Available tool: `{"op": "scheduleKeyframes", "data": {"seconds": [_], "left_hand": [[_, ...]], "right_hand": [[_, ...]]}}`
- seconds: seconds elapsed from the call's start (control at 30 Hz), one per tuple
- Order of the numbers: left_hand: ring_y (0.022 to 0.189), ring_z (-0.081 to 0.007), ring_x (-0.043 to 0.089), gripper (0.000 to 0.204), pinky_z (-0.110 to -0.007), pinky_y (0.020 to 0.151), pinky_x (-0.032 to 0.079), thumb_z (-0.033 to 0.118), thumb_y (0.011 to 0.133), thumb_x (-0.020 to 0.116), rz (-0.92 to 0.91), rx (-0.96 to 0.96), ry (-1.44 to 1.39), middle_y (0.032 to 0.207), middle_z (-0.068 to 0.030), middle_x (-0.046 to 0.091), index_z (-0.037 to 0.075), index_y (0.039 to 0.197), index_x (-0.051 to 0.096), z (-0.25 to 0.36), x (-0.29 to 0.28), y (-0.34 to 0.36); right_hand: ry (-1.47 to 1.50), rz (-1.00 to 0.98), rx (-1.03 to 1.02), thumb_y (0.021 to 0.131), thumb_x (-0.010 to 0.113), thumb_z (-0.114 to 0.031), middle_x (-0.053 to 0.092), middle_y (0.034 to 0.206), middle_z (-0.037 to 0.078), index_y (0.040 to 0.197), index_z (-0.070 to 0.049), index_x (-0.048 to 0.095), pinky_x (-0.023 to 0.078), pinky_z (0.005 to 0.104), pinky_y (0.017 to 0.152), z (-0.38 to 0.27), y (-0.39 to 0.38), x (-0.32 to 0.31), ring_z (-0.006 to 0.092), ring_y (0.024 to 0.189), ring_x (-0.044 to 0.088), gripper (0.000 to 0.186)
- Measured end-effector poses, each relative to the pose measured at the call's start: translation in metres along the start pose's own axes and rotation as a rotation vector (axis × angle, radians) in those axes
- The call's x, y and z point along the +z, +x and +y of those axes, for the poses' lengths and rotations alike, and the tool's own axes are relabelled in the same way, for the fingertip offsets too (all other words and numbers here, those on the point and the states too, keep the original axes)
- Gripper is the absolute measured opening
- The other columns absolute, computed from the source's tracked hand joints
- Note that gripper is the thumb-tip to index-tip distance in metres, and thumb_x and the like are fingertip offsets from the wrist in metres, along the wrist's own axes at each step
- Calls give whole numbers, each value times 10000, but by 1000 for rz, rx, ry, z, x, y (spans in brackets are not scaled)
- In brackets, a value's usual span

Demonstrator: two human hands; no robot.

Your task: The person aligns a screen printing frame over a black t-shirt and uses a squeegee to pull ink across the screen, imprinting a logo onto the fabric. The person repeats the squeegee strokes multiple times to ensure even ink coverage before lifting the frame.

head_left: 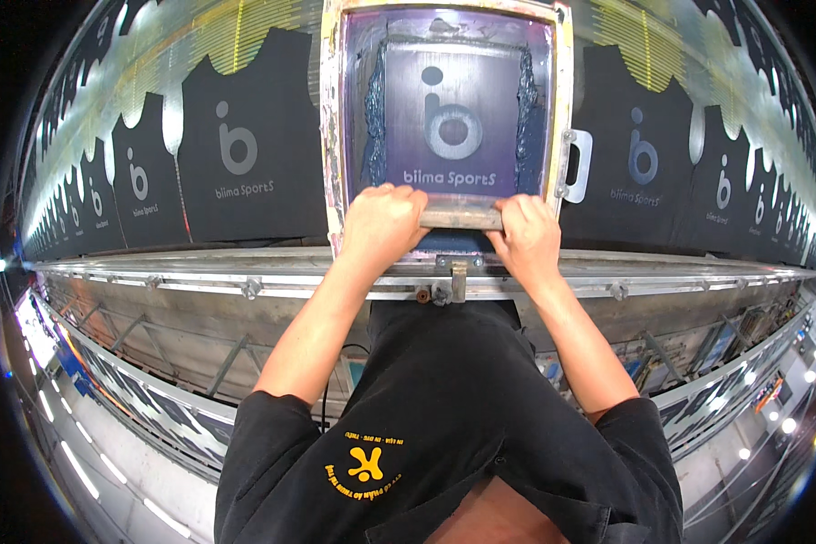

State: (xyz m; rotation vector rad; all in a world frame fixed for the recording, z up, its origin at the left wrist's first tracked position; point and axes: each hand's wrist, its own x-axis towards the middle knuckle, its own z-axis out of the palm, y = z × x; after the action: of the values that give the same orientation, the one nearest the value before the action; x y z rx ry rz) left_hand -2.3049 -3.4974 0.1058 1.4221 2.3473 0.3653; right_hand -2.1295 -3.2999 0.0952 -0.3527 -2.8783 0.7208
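Note:
A screen-printing frame [334, 136] with a stained, pale rim lies flat in front of me on a long table. Through its purple mesh [490, 77] a round emblem and lettering show, with thick dark ink along both sides. Both my hands grip a squeegee [462, 216] by its wooden handle, near the frame's front end. My left hand [385, 222] is closed round the handle's left end. On the right end, my right hand [528, 234] is closed too, thumb toward the middle. The squeegee's blade is mostly hidden.
Dark shirt pieces with pale prints lie along the table, one left of the frame [245, 118] and one right [635, 118]. A white handle [580, 166] juts from the frame's right side. A metal rail [317, 283] with clamps runs along the near edge.

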Motion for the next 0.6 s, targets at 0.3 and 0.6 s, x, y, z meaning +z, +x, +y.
{"op": "scheduleKeyframes", "data": {"seconds": [0.3, 0.6], "left_hand": [[876, -406, 785, 574, -513, 804, 623, 630, 761, 894, -55, -64, 157, 851, -197, 789, 82, 918, 826, -65, -112, 182], [839, -376, 788, 473, -498, 756, 631, 552, 790, 898, -5, -79, 134, 847, -157, 785, 98, 880, 801, -41, -42, 124]], "right_hand": [[-112, -44, -1, 829, 886, -496, 737, 954, 175, 906, -17, 695, 572, 537, 826, 63, 207, -45, 413, 958, 727, 521], [-151, 3, -13, 815, 926, -419, 713, 928, 156, 950, -31, 698, 548, 506, 797, 63, 125, 0, 394, 911, 699, 469]]}}
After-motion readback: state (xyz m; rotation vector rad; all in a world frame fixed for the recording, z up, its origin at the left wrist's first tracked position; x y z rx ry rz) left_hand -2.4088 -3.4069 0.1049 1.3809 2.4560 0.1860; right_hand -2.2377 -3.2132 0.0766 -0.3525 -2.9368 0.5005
